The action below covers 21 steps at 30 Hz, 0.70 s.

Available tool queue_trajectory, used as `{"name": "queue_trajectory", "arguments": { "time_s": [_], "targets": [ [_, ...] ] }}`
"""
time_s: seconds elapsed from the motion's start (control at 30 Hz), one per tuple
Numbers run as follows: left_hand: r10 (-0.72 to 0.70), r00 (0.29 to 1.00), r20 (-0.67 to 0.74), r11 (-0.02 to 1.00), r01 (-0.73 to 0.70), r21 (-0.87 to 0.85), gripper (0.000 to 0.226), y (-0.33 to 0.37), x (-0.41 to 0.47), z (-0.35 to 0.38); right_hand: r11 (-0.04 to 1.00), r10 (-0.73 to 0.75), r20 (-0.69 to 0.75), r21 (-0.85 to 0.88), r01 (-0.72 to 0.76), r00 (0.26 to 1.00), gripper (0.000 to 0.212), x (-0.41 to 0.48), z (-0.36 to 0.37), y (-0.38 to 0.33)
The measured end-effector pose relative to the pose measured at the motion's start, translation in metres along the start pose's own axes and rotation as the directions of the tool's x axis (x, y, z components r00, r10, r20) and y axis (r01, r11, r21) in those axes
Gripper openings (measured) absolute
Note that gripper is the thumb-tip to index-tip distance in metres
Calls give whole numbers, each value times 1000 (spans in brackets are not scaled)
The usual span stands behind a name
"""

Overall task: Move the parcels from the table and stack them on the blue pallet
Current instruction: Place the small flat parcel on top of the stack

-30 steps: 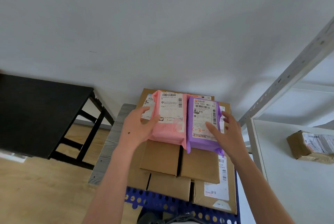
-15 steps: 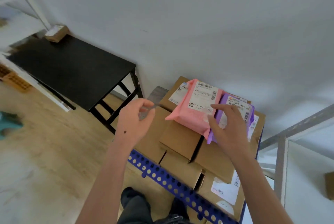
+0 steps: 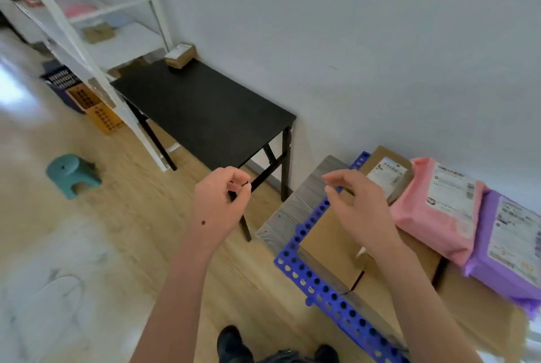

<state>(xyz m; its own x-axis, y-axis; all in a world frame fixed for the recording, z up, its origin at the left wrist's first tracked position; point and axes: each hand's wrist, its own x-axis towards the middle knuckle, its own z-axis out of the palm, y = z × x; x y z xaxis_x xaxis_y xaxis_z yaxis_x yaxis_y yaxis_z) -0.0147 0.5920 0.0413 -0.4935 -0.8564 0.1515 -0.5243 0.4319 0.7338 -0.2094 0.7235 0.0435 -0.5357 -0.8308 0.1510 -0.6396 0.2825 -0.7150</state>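
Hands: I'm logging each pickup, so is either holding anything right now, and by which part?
Nothing is held. The left hand and right hand are empty, fingers loosely curled; the pink parcel lies untouched on the boxes.

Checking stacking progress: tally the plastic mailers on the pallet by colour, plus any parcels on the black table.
pink mailer on the pallet: 1
purple mailer on the pallet: 1
box on the table: 1
Total: 3
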Motion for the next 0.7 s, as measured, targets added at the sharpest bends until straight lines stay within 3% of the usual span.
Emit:
{"name": "queue_trajectory", "arguments": {
  "time_s": [0.37,0.7],
  "targets": [
    [-40,998,-55,999,40,0,8,-117,28,-116,996,-64,206,-54,77,976,24,51,126,-115],
    [-99,987,-127,994,94,-46,9,-177,49,-148,982,-124,355,-89,165,927,19,100,199,-153]
  ]
}}
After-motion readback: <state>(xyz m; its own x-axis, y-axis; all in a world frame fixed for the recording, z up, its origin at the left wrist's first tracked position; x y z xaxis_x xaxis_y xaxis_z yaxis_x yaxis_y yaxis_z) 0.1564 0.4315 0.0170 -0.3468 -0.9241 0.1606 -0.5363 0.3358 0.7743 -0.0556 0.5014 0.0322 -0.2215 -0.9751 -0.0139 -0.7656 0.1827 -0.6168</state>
